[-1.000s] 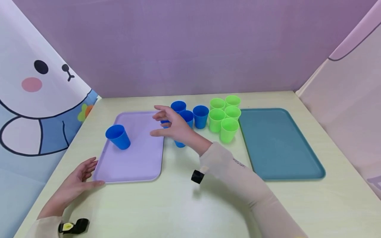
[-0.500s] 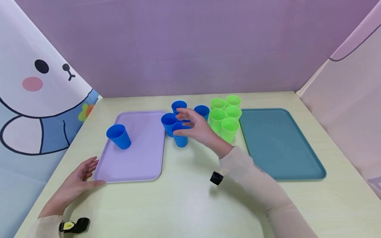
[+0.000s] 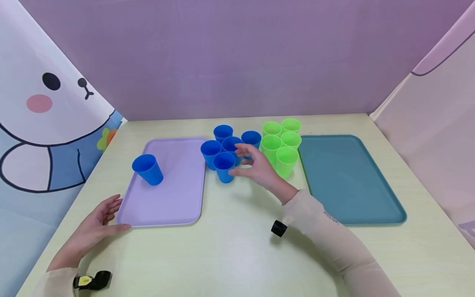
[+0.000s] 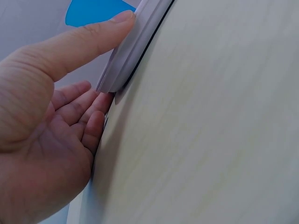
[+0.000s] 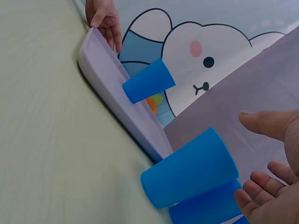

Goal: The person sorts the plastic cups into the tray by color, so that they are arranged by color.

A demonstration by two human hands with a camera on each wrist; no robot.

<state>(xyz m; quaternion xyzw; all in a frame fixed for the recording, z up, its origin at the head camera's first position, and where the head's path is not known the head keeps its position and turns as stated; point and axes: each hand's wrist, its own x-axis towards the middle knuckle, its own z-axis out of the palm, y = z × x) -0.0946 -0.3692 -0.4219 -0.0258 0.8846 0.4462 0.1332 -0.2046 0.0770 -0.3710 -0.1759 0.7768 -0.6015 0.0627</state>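
In the head view my right hand (image 3: 259, 167) reaches over the group of blue cups with thumb and fingers spread and nothing between them. Its thumb tip overlaps the right side of the front blue cup (image 3: 224, 169), which stands upright. The right wrist view has this cup (image 5: 191, 170) just beside the spread fingers. My left hand (image 3: 92, 227) is at the near left corner of the purple tray (image 3: 174, 206). Its thumb (image 4: 93, 44) lies along the tray's rim, with loosely bent fingers beside the edge. One blue cup (image 3: 147, 170) stands on the tray's left part.
Several other blue cups (image 3: 210, 153) stand close behind the front one. To their right is a cluster of green cups (image 3: 285, 163), then a teal tray (image 3: 352, 185). A purple backdrop (image 3: 237, 62) rises behind the table (image 3: 230, 255).
My right hand has moved from above the purple tray's right edge rightward and slightly nearer, to the right side of the front blue cup. The left hand and the cups stay put.
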